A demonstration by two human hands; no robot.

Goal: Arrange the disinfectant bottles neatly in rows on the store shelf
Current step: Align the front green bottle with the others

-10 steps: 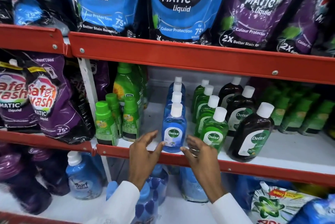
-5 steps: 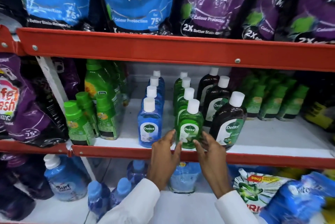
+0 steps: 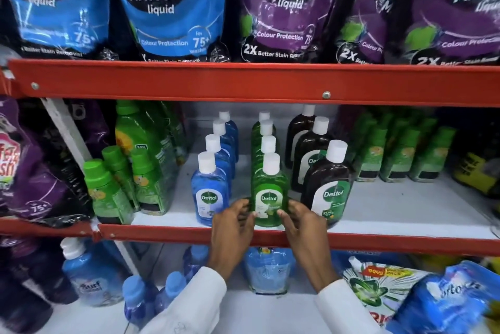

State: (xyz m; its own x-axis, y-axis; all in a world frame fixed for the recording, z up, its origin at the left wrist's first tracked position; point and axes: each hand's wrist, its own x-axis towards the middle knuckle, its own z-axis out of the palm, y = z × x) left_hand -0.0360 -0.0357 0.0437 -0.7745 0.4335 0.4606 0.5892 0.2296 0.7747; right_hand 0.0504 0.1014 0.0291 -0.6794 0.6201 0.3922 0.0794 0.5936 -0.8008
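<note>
Three rows of white-capped Dettol bottles run front to back on the middle shelf (image 3: 405, 214): blue, green and dark brown. The front green bottle (image 3: 268, 193) stands upright at the shelf's edge. My left hand (image 3: 232, 225) presses its left side and my right hand (image 3: 300, 222) its right side, fingertips on the lower label. The front blue bottle (image 3: 209, 193) stands just left of my left hand. The front brown bottle (image 3: 330, 193) stands just right of my right hand. My white sleeves reach up from below.
Small green-capped bottles (image 3: 108, 193) and taller green ones stand at the shelf's left; more green bottles (image 3: 400, 155) sit at the back right. Detergent pouches (image 3: 167, 9) fill the shelf above. A red shelf rail (image 3: 405, 244) runs under my hands; blue bottles and packs lie below.
Both hands moved right from the front blue bottle to the front green one and closed in on its sides. The view shifted right with them.
</note>
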